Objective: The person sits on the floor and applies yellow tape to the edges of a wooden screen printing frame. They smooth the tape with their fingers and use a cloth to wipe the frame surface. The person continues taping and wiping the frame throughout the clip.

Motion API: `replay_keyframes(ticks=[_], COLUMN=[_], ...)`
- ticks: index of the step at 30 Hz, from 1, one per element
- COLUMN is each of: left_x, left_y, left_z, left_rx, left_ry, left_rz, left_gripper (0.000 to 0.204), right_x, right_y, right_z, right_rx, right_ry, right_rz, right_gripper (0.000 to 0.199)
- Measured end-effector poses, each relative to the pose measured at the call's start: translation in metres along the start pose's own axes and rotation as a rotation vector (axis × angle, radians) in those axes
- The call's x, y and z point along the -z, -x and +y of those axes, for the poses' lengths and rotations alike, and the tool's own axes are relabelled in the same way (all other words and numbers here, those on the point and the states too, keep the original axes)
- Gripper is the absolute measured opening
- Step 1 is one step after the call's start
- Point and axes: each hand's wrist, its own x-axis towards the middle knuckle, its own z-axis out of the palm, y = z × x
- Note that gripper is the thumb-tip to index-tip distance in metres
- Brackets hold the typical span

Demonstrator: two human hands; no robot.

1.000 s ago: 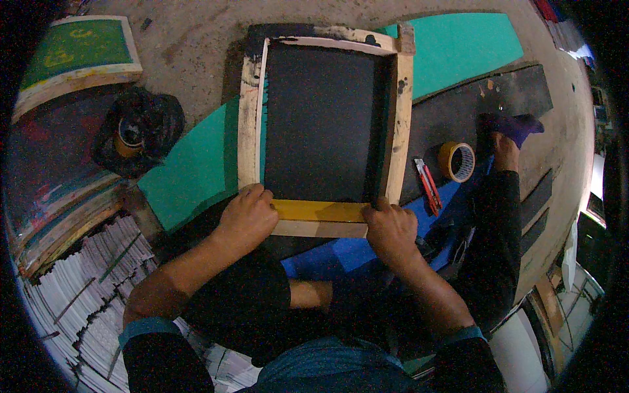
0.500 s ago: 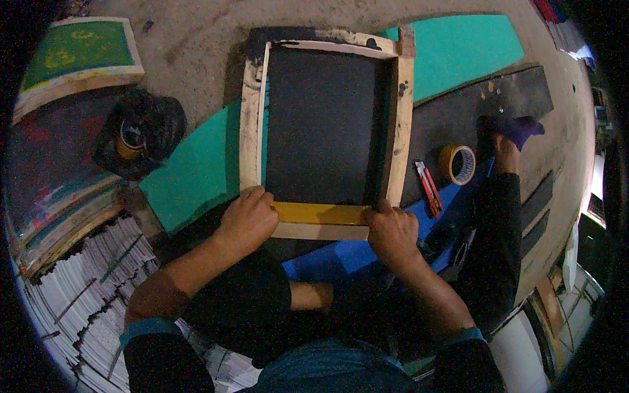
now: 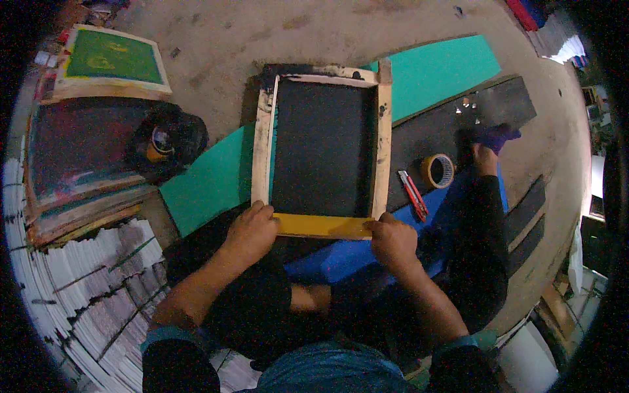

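While both hands rest on the near rail, the grip reads as follows. Left hand [image 3: 251, 230], lower centre-left of the frame, lies curled over the left end of the yellow tape strip [image 3: 322, 225], fingers bent and pressing down. Right hand [image 3: 392, 237], lower centre-right, is closed loosely over the strip's right end, thumb side toward the frame corner. Neither hand lifts anything; both bear on the tape and the wood beneath.

Object in hand: wooden screen-printing frame [image 3: 263, 150], centre of the frame, lying flat, with dark mesh [image 3: 322, 154] stretched inside.

Handling judgement: rails look stiff and light enough for two hands. Mesh is taut and thin, likely easy to puncture or slacken, so hold by the wooden side rails or corners, never the mesh. Stained wood may be tacky or smear. Tape is soft and will wrinkle if dragged.

Surroundings: frame sits across a teal sheet [image 3: 209, 187]. Right of it, a red utility knife [image 3: 413, 195] and a tape roll [image 3: 438, 171] just beside each other. Left of centre, a dark bag with a tin [image 3: 165, 141]. Upper left, a green-meshed frame [image 3: 111, 60] on a stack of screens. Lower left, stacked white sheets [image 3: 78, 288].
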Motion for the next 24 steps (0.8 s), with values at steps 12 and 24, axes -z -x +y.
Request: replay_keyframes(ticks=[12, 24], left_x=[-0.085, -0.044], left_y=[0.062, 0.093], left_z=[0.050, 0.076], left_rx=[-0.025, 0.119], left_ry=[0.048, 0.122], left_rz=[0.350, 0.309], left_gripper=[0.020, 0.021], right_x=[-0.066, -0.077], right_y=[0.080, 0.093], right_z=[0.020, 0.023], right_rx=[-0.080, -0.048], right_ry=[-0.062, -0.054], right_rz=[0.065, 0.111], right_gripper=[0.023, 0.021])
